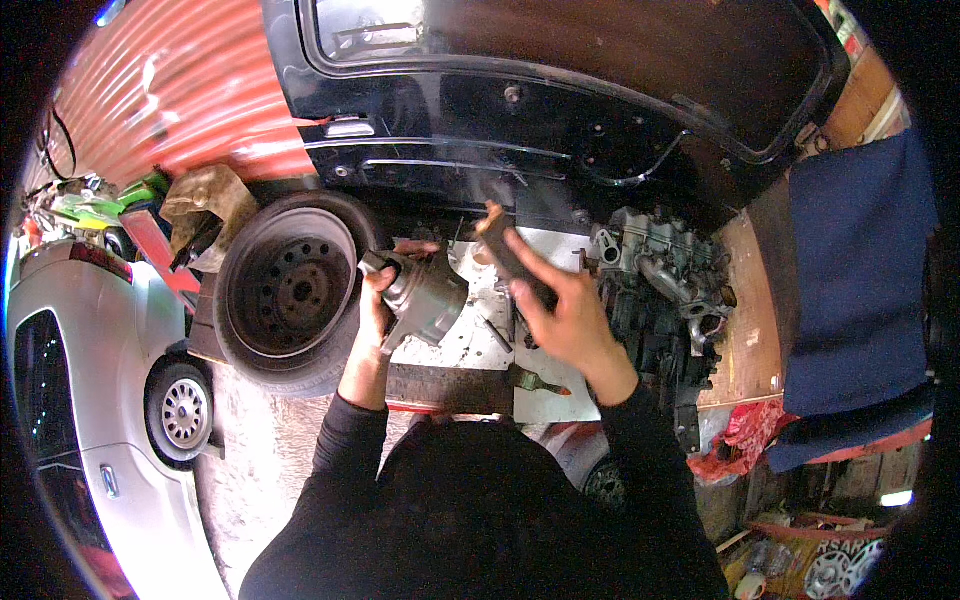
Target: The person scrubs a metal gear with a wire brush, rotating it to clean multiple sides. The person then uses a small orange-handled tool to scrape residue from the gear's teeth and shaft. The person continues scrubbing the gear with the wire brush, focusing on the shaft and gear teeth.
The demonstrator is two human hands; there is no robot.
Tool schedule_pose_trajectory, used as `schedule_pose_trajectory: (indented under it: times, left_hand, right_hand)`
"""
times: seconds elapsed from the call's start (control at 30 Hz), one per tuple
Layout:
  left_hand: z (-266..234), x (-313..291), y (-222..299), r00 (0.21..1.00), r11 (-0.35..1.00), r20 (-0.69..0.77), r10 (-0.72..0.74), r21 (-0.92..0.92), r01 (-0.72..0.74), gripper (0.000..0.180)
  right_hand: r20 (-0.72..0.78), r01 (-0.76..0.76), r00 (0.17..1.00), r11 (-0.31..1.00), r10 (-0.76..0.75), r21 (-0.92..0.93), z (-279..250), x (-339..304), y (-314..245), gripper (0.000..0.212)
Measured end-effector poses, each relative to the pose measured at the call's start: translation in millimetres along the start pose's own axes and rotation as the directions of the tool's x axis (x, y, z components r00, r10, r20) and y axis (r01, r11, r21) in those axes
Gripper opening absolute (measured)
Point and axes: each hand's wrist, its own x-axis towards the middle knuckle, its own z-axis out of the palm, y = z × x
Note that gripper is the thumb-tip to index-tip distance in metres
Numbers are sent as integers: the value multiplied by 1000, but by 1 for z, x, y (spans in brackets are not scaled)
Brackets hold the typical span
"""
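My left hand (374, 318) is closed round a grey cast metal housing (432, 300) with protruding lugs, held up over the bench. In my right hand (578, 318) is a dark, long, narrow block with a tan, worn end (492, 220). It slants up and left beside the housing, with a gap between them. My fingers run along the block, and motion blur hides its exact kind. Beneath both hands lies a white stained sheet (480, 345) with small metal parts on it.
A wheel with a tyre (232, 300) stands at the left, and a greasy engine (660, 290) at the right. Behind the bench is a black car panel (420, 115). A small orange-tipped tool (542, 383) lies near the front edge. A silver car (120, 380) stands far left.
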Motion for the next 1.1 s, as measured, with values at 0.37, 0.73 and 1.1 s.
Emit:
schedule_pose_trajectory:
  times: [0.37, 0.73, 1.1]
  left_hand:
    - [-8, -16, 11, 992, 986, 72, -103, 142, 92, 74]
    - [-15, -22, 16, 988, 990, 72, -138, 39, 136, 83]
    - [-37, -35, 22, 989, 991, 85, -125, -27, 128, 91]
  right_hand:
    - [-153, 68, 987, 995, -57, 69, 21, -4, 32, 50]
    - [-104, -105, 988, 992, 113, 74, 20, -4, 42, 49]
    - [-32, -189, 972, 851, 234, 490, 96, -81, 44, 51]
